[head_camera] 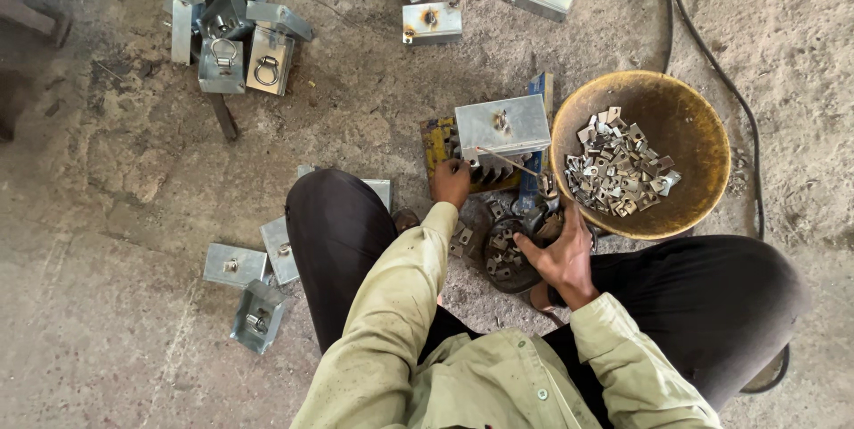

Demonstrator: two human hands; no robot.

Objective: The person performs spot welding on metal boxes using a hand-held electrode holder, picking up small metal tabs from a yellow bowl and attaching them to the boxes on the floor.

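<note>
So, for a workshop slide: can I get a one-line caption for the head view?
Squatting worker's left hand steadies a metal box; right hand reaches small brackets beside a pan.

A metal workshop: dusty concrete floor (107, 304) strewn with galvanized brackets (233, 33) (unfinished).

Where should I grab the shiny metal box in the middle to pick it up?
Probably by the two short ends of the metal box, coming down from above. Its flat top faces up and both ends look bare, while the left hand already crowds its near edge and the yellow bowl sits close on one side.
</note>
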